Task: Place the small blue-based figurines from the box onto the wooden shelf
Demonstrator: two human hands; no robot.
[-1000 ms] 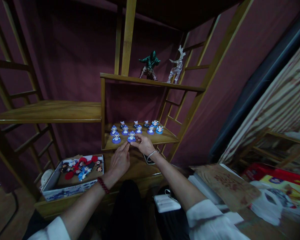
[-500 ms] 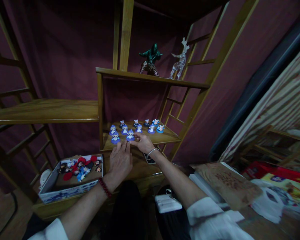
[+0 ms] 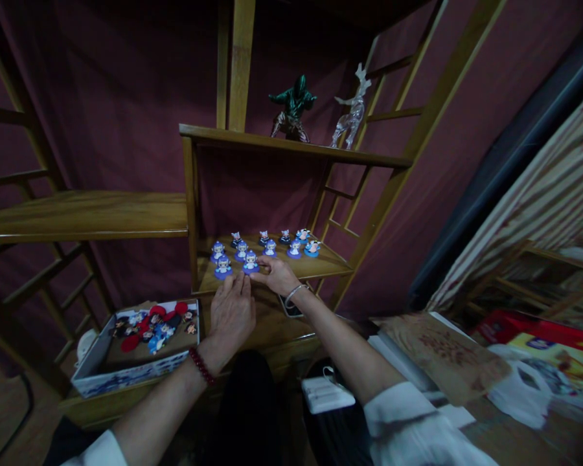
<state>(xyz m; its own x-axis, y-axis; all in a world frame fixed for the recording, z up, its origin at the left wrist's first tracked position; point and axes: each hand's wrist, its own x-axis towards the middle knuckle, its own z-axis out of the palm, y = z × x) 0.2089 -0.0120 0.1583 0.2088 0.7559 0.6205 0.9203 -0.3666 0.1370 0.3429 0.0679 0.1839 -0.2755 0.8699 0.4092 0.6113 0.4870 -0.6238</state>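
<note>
On the lower shelf [image 3: 311,268], a small purple-and-white figurine [image 3: 251,261] stands upright on a round purple base. My right hand [image 3: 276,277] has its thumb and index finger closed on that figurine's right side. My left hand [image 3: 233,309] lies palm down just in front, its fingers stretched toward the shelf's front edge and the base; whether its fingertips touch the base I cannot tell. A matching purple figurine [image 3: 223,266] stands to the left, with several more purple ones behind. Dark small figurines [image 3: 264,237] and blue-based ones [image 3: 312,248] fill the back and right.
An open box [image 3: 136,375] of red, blue and black figurines sits at lower left. Above, a green hooded statue [image 3: 295,107] and a clear deer-like statue [image 3: 352,116] occupy the upper shelf [image 3: 291,146]. A white device [image 3: 328,395] rests on my leg. Cardboard [image 3: 442,349] lies at right.
The held figurine has shifted slightly left, closer to its matching neighbour, with my right hand still on it. My left hand has stayed nearly in place.
</note>
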